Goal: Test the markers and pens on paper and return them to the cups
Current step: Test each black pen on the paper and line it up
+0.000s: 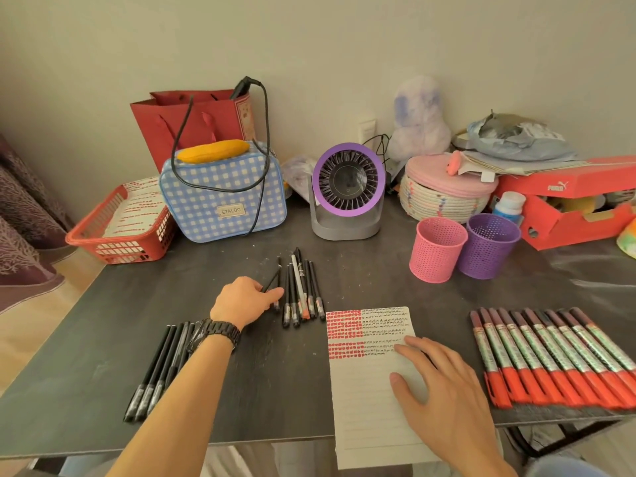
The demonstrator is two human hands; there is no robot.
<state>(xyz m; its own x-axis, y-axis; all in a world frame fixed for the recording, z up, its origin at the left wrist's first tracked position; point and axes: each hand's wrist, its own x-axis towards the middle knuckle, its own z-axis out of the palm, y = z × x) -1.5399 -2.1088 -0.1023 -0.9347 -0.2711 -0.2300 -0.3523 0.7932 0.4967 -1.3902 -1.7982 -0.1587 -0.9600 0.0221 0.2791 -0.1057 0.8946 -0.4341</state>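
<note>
Pen selection: left hand (242, 299) pinched one black pen (272, 282) beside the central pen cluster (303, 290); right hand (444, 383), fingers spread, pressed the paper (364, 407) flat. The next move probably called for bringing its tip to the blank lines; pink cup (437, 249) and purple cup (490, 246) stood beyond

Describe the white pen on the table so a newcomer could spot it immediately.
Start at the purple-rimmed grey desk fan at the back of the dark table. In front of it lies a bunch of slim black pens. The white pen lies among them, the only pale barrel, its near end orange.
</note>
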